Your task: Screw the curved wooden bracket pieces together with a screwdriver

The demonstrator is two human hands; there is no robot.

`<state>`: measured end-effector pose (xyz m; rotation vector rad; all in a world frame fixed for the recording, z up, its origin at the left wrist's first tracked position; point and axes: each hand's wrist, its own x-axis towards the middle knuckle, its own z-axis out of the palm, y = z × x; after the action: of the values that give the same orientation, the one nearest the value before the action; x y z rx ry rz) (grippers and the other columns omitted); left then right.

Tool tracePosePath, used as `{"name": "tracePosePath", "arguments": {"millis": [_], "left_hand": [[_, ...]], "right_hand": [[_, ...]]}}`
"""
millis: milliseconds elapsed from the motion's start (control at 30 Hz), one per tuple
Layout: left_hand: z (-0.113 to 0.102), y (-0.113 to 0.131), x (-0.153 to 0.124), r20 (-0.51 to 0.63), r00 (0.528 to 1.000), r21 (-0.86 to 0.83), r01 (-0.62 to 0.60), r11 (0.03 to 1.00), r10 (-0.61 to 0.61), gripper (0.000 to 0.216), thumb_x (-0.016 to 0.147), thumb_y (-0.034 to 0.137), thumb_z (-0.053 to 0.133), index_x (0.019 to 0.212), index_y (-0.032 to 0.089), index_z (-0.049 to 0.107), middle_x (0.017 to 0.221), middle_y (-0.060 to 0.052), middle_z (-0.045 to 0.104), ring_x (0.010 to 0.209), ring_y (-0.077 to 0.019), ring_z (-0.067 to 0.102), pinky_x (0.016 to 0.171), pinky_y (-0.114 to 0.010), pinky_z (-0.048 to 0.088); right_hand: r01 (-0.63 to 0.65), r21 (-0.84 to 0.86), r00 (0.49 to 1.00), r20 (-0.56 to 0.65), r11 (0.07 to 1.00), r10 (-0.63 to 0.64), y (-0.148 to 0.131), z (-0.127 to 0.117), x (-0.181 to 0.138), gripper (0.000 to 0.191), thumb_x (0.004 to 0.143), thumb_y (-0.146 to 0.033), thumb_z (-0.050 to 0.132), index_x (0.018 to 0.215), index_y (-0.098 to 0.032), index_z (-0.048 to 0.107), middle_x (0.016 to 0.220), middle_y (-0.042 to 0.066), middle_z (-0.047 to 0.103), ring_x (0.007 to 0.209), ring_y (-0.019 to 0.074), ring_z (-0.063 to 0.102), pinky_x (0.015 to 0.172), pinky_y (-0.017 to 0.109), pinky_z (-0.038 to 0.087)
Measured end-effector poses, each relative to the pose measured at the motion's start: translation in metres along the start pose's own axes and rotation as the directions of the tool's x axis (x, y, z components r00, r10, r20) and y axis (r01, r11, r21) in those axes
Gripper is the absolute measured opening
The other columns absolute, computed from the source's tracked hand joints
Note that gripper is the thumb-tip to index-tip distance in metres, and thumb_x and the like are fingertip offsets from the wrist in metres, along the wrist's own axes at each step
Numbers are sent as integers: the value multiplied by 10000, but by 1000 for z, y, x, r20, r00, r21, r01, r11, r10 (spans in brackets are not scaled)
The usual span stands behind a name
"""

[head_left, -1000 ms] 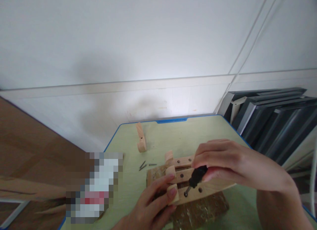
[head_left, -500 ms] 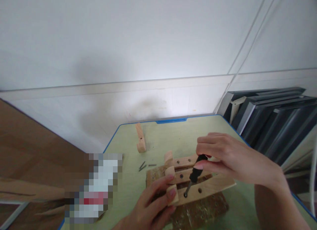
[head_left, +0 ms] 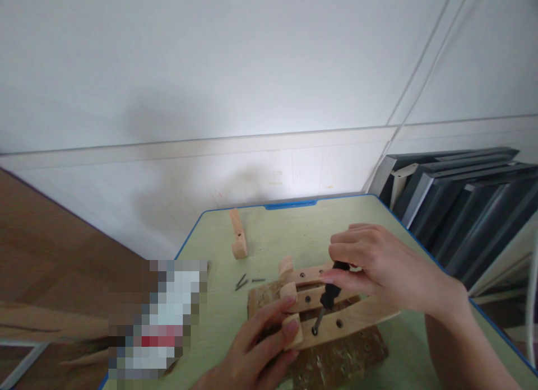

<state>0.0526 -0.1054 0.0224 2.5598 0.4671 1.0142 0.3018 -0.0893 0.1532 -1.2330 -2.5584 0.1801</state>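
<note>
My right hand (head_left: 370, 261) is closed round the black handle of a screwdriver (head_left: 330, 295). The screwdriver leans a little to the right, its tip in the left hole of the nearest wooden hook piece (head_left: 357, 321). My left hand (head_left: 264, 342) grips the upturned left end of that piece, thumb and fingers on it, with a fingertip touching the middle wooden hook piece (head_left: 323, 296). A third wooden hook piece (head_left: 311, 274) lies behind, partly covered by my right hand. All rest across a brown, tape-wrapped board (head_left: 340, 356).
Several loose screws (head_left: 241, 282) lie left of the board. Another wooden hook (head_left: 239, 236) is farther back on the green, blue-edged table (head_left: 286, 227). A blurred-out pack (head_left: 168, 317) sits at left. Dark panels (head_left: 471, 194) lean at right; a wall stands behind.
My right hand has turned and shifted slightly left with the screwdriver handle, which stands a bit more upright. The tip stays in the same hole, and my left hand has not moved.
</note>
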Motion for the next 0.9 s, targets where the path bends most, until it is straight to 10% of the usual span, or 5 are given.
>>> {"name": "tracePosePath", "arguments": {"millis": [433,900], "left_hand": [[-1,3,1,3,1000,-7,2,1000,-2,492,760,-39,508,1224,91,405,1306,-163,316,1192,-230,387,916,-323,474],[0,3,2,-15,1000,-13,8,1000,-8,476,771,-21,500,1220,110,413,1301,-162,331,1173,-230,411,898,-319,486]], "right_hand": [[195,481,968,47,855,-247,-6,-14,-8,292,871,-97,409,1136,-164,511,1081,55,557,978,106,511,813,218,398],[241,473,962,-3,848,-272,-2,-12,-10,182,865,-263,470,959,-153,578,812,41,590,736,99,535,642,209,388]]}}
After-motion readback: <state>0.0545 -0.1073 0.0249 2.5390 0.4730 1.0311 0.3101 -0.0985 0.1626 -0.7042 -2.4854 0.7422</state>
